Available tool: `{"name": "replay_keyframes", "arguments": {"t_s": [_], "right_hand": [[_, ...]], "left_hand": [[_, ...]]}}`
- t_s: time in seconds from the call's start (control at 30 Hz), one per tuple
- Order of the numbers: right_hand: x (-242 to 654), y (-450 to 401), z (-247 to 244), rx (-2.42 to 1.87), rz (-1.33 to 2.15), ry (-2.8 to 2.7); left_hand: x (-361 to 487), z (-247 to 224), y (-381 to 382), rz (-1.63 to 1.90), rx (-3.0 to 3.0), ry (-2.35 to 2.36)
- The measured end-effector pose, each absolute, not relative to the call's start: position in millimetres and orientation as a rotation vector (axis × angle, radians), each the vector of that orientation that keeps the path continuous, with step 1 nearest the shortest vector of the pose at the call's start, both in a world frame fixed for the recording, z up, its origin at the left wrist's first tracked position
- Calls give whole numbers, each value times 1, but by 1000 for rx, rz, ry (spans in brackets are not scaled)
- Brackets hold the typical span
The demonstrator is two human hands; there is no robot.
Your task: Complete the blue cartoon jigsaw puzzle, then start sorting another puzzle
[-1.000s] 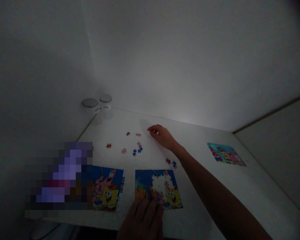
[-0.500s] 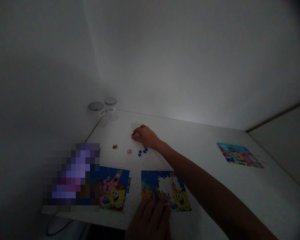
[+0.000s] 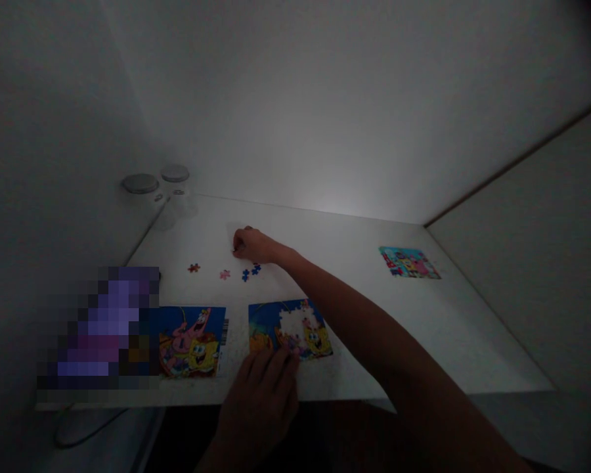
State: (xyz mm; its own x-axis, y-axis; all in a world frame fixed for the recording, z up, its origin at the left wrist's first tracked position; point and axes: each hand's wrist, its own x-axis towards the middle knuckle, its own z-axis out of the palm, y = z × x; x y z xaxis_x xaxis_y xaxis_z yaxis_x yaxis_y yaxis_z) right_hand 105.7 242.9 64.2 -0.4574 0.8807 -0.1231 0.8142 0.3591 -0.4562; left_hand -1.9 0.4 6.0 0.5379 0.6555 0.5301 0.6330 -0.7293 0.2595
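My right hand is closed in a pinch on a small dark puzzle piece above the white table. Nearer to me lie a red-orange piece, a pink piece and two blue pieces. My left hand rests with its fingers lying flat on the lower left edge of a partly assembled cartoon puzzle, which has a gap in its upper middle. Left of it is a full cartoon picture with a barcode at its edge.
Two clear jars with grey lids stand at the back left. A blurred, glowing screen is at the left, with a cable below. Another colourful picture lies at the right of the table. Walls border the back and sides.
The view has shifted, so the table's front edge shows more. My right hand still pinches the piece near the same spot, turned slightly. My left hand stays on the puzzle.
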Motion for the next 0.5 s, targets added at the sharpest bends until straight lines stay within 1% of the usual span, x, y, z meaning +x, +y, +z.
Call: {"name": "replay_keyframes", "arguments": {"t_s": [0.3,0.5], "right_hand": [[118,238,59,-1367,765,-2461],[130,236,57,-1243,712,-2447]], "left_hand": [[0,9,2,970,2759,1135],[1,5,2,1007,2744,1144]]}}
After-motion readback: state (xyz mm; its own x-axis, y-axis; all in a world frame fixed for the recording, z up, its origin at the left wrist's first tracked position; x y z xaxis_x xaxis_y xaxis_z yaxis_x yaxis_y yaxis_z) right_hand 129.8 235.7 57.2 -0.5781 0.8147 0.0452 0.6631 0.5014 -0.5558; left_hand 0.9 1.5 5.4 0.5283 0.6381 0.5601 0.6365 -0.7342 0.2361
